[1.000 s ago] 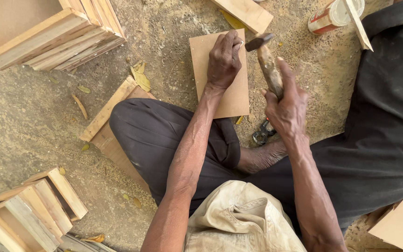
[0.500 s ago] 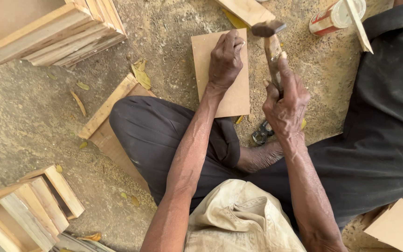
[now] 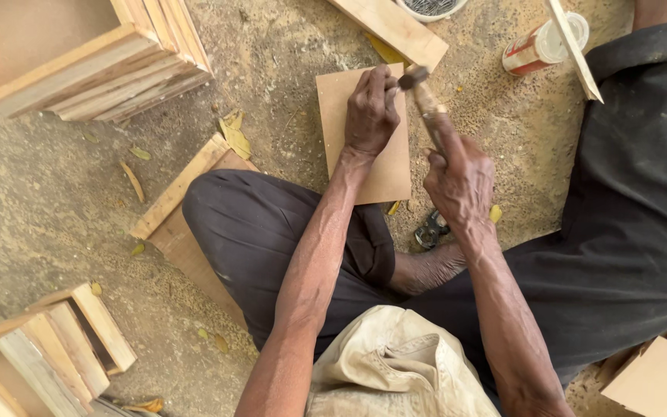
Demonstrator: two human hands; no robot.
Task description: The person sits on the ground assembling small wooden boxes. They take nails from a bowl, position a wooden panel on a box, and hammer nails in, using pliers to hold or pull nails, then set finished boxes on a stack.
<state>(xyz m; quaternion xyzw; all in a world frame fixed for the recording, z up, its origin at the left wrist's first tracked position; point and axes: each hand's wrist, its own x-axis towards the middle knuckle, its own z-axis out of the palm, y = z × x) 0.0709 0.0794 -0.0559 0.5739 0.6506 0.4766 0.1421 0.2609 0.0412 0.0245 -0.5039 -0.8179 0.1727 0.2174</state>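
**Hammer over the board**

Wooden-handled hammer (image 3: 426, 100), gripped in the closed right hand (image 3: 461, 177), has its head beside the left hand (image 3: 370, 116), whose fingers pinch closed atop a flat square tan wooden board (image 3: 391, 166) lying on the sandy ground (image 3: 55, 201).

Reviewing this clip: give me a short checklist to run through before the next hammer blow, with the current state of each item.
1. Left hand pinning the flat square brown board on the sandy ground: ok.
2. Right hand gripped around the wooden-handled hammer: ok.
3. Hammer head close to the left hand's fingers: not ok, they look almost touching.
4. Nail upright under the fingers: cannot tell, hidden.
5. Dark metal pliers lying clear of the board: ok.
6. White cylindrical container out of the swing path: ok.
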